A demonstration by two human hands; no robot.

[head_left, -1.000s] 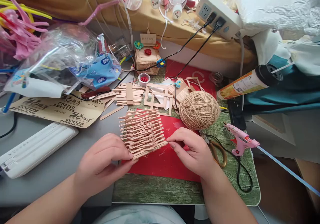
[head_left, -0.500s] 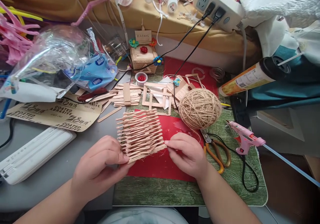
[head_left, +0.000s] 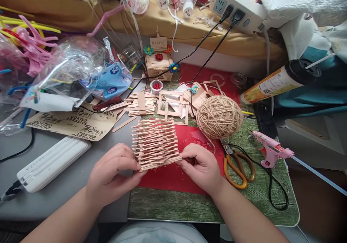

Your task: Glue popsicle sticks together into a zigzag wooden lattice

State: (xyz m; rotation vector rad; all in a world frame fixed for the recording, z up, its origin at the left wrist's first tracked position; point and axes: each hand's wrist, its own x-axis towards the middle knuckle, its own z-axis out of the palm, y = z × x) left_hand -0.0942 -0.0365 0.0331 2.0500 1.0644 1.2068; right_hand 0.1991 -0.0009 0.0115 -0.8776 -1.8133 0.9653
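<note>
A slatted structure of stacked popsicle sticks [head_left: 155,141] is held up over a red sheet [head_left: 165,179], with strands of twine along its near edge. My left hand [head_left: 115,172] grips its near left corner between thumb and fingers. At the near right corner, the thumb and forefinger of my right hand [head_left: 202,167] are pinched together on the end of the twine-covered edge. A ball of jute twine [head_left: 219,116] lies just beyond my right hand, its loose strand running down behind that hand. Orange-handled scissors [head_left: 237,169] lie to the right of it.
A pink glue gun [head_left: 271,150] with its cord rests at the right on the green mat [head_left: 173,205]. Popsicle-stick frames [head_left: 173,107], loose sticks [head_left: 135,105] and a small stick box [head_left: 158,67] stand behind. Sandpaper [head_left: 73,123] and a white device [head_left: 54,163] lie left.
The whole view has shifted slightly, so things sit farther right. The stick structure has turned slightly, its near edge now more level. Both hands keep their hold at its corners.
</note>
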